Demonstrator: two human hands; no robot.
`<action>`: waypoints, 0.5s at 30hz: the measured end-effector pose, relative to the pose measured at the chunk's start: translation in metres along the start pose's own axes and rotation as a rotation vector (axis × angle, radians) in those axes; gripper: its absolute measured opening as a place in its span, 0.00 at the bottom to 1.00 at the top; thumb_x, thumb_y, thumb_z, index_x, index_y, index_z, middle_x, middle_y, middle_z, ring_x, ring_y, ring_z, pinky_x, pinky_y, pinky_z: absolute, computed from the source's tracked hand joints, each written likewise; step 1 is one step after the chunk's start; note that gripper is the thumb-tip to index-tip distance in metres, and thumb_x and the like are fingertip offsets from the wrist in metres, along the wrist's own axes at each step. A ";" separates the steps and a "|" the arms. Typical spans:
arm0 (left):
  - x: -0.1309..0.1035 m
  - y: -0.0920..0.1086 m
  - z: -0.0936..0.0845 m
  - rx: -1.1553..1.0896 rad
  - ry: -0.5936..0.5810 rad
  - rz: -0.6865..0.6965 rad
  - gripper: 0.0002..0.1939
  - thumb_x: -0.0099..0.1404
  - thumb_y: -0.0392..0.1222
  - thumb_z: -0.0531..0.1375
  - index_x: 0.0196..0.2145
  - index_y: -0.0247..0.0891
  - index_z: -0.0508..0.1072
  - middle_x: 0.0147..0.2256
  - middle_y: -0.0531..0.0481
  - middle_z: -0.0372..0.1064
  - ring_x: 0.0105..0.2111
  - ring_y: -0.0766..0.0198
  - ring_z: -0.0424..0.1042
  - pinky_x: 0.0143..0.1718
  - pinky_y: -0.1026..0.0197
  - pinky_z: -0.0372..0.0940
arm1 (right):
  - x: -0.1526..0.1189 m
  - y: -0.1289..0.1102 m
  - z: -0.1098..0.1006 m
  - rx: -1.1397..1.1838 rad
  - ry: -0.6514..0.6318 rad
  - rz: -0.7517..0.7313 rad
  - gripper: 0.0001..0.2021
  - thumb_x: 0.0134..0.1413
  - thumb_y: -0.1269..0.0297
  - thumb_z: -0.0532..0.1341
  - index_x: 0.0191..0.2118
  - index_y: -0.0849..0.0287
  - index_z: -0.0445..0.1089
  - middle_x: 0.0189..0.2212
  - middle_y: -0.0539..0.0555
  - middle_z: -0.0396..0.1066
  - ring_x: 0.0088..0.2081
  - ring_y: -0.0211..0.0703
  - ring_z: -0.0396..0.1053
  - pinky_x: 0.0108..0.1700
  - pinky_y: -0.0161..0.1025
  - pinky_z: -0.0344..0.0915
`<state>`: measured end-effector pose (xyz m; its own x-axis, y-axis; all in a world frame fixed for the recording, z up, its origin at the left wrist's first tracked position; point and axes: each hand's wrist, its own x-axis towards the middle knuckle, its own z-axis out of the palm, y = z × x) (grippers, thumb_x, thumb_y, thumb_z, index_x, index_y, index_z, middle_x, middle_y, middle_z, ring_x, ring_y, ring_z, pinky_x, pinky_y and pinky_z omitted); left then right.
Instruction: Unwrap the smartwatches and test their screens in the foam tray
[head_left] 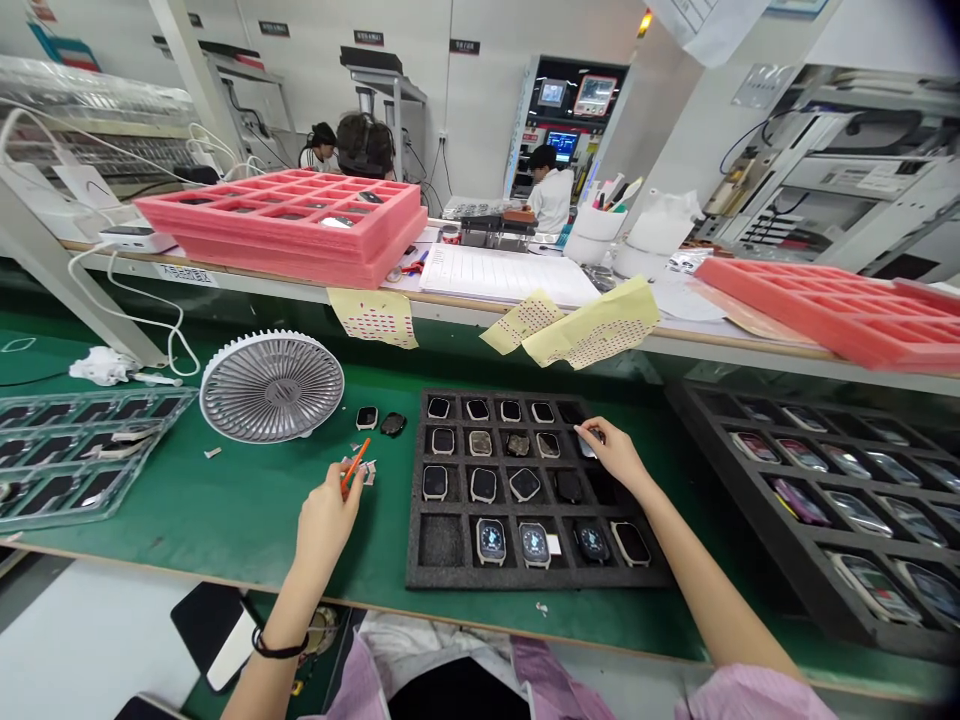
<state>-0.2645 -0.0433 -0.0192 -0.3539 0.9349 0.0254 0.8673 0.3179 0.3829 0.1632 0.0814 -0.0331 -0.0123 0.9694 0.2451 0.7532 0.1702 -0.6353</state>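
Observation:
My left hand [330, 505] is closed round an orange stick-like tool [355, 466] above the green bench, beside small paper scraps [369, 474]. Two watch bodies [367, 418] lie just beyond it. My right hand [611, 450] pinches a watch body [589, 446] at the right side of a black foam tray [442, 545]; the fingers partly hide it. Most compartments of this tray hold square watch bodies, and several in the front row have lit screens, such as one watch [491, 540]. The front left compartment is bare foam.
A round fan [272, 386] and a clear tray [169, 415] stand to the left. Another black tray [825, 600] sits at the right. Pink foam trays [300, 245], papers [502, 272] and a pen cup [592, 235] occupy the raised shelf. Two people are in the background.

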 end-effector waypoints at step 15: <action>-0.006 0.021 0.006 -0.237 -0.029 0.119 0.14 0.66 0.51 0.51 0.40 0.40 0.69 0.36 0.45 0.75 0.33 0.52 0.75 0.30 0.62 0.61 | -0.006 -0.023 0.026 -0.057 -0.048 -0.054 0.20 0.45 0.43 0.62 0.20 0.55 0.65 0.27 0.58 0.63 0.38 0.57 0.63 0.44 0.52 0.58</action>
<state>-0.2422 -0.0417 -0.0172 -0.2410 0.9688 0.0585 0.7951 0.1625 0.5843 0.1286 0.0764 -0.0389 -0.0838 0.9667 0.2418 0.7870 0.2130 -0.5789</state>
